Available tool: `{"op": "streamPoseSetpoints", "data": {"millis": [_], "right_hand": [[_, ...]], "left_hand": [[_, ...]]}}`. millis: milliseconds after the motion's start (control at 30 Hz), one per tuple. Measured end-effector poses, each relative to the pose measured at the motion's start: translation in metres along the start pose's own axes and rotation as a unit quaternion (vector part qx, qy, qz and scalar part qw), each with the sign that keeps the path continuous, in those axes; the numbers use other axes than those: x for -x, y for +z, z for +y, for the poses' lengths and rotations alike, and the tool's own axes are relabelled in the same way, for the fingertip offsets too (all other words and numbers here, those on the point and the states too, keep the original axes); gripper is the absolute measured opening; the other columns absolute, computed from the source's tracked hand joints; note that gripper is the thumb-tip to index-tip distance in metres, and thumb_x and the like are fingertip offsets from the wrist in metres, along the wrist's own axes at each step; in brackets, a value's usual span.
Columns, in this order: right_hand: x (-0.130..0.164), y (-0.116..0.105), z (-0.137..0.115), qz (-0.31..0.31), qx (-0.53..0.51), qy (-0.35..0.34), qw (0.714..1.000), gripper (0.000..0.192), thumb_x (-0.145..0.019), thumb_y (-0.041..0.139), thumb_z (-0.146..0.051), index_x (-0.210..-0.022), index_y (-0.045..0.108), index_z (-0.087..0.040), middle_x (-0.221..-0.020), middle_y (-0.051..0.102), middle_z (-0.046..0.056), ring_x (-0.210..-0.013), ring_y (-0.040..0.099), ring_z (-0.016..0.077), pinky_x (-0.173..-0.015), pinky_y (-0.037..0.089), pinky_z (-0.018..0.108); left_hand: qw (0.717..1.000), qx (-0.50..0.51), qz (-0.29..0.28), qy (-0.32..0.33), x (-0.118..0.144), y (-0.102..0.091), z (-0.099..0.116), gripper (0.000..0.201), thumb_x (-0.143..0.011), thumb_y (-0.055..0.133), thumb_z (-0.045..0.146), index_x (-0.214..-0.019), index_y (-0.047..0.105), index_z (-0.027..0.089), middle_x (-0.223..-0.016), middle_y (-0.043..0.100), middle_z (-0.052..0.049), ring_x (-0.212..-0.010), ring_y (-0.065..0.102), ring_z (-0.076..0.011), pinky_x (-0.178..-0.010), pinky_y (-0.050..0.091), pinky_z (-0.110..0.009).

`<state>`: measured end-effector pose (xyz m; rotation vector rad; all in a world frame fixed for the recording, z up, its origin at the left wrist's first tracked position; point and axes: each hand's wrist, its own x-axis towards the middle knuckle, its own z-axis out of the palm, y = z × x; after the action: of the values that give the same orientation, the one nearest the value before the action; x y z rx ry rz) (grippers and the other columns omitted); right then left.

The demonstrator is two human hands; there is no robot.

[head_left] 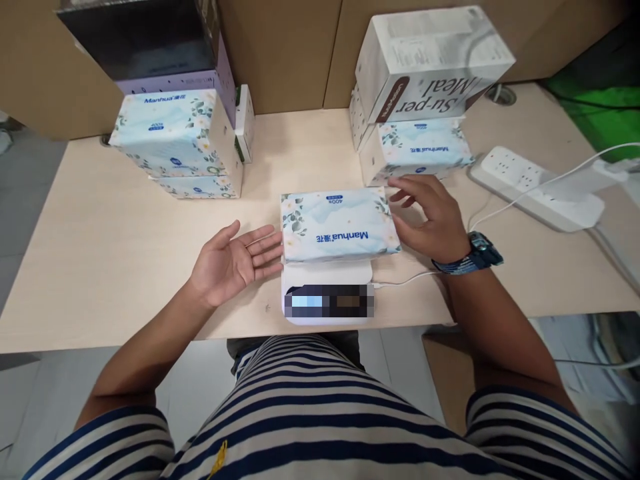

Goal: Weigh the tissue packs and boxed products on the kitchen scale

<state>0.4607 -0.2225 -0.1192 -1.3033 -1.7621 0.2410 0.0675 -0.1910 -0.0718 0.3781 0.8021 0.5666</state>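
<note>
Striped shirt fabric fills the bottom of the view, and just beyond it a small white scale (pixel 327 280) sits at the near edge of the desk (pixel 100 253). On the scale lies a tissue pack (pixel 339 224), flat, its printed face up. The left hand (pixel 231 261) rests palm-up and empty, fingertips touching the pack's left end. The right hand (pixel 429 215) hovers open at the pack's right end, gripping nothing. The pack looks light and soft, its plastic wrap probably slick, so it would likely dent under a pinch; the two short ends offer the firmest hold. More tissue packs (pixel 173 137) are stacked behind and left of the scale, a white box (pixel 430 60) behind and right, a power strip (pixel 537 187) further right.
</note>
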Motion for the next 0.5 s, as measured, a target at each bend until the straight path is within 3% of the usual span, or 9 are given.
{"op": "streamPoseSetpoints", "data": {"millis": [100,167,233,333,433,500], "right_hand": [[-0.001,-0.007,0.010,-0.098,-0.084,0.054,0.990,0.100,-0.081,0.091,-0.062,-0.168,0.047,-0.041,-0.158,0.066,0.011,-0.119,0.076,0.0295,-0.095,0.068,0.047],[0.000,-0.011,0.011,-0.165,-0.145,0.094,0.971,0.110,-0.077,0.093,-0.066,-0.171,0.043,-0.041,-0.154,0.070,0.010,-0.123,0.076,0.0283,-0.099,0.068,0.045],[0.000,-0.015,0.009,-0.221,-0.193,0.139,0.946,0.103,-0.079,0.093,-0.068,-0.168,0.050,-0.038,-0.139,0.078,0.009,-0.117,0.078,0.0266,-0.096,0.068,0.043],[-0.002,-0.018,0.001,-0.252,-0.234,0.228,0.911,0.083,-0.087,0.086,-0.070,-0.156,0.064,-0.030,-0.107,0.084,0.007,-0.089,0.079,0.0216,-0.075,0.068,0.035],[-0.004,-0.016,-0.007,-0.228,-0.296,0.303,0.877,0.072,-0.094,0.077,-0.075,-0.143,0.069,-0.024,-0.085,0.080,0.004,-0.065,0.073,0.0182,-0.053,0.058,0.029],[-0.003,-0.012,-0.011,-0.190,-0.338,0.321,0.864,0.072,-0.096,0.070,-0.079,-0.142,0.066,-0.024,-0.080,0.080,0.003,-0.059,0.074,0.0191,-0.049,0.057,0.029]], "left_hand": [[0.999,0.010,-0.030,-0.024,-0.003,-0.008,0.001,0.058,-0.110,0.049,0.053,-0.142,0.072,0.011,-0.149,0.077,-0.019,-0.137,0.075,-0.0344,-0.116,0.062,-0.052],[0.999,0.015,-0.042,-0.026,-0.005,-0.011,0.002,0.057,-0.110,0.049,0.053,-0.140,0.073,0.011,-0.147,0.078,-0.019,-0.136,0.076,-0.0341,-0.118,0.061,-0.052],[0.998,0.018,-0.051,-0.027,-0.006,-0.013,0.002,0.058,-0.110,0.049,0.054,-0.140,0.073,0.011,-0.147,0.078,-0.019,-0.138,0.075,-0.0346,-0.122,0.058,-0.053],[0.998,0.020,-0.048,-0.029,-0.007,-0.012,0.002,0.058,-0.109,0.049,0.055,-0.138,0.073,0.011,-0.148,0.077,-0.019,-0.139,0.074,-0.0348,-0.124,0.056,-0.054],[0.999,0.022,-0.039,-0.027,-0.007,-0.011,0.001,0.059,-0.108,0.049,0.056,-0.138,0.074,0.012,-0.147,0.078,-0.019,-0.135,0.076,-0.0344,-0.120,0.059,-0.053],[0.998,0.025,-0.047,-0.029,-0.007,-0.011,0.001,0.060,-0.108,0.048,0.057,-0.138,0.073,0.011,-0.145,0.078,-0.020,-0.136,0.076,-0.0348,-0.118,0.060,-0.054]]}}
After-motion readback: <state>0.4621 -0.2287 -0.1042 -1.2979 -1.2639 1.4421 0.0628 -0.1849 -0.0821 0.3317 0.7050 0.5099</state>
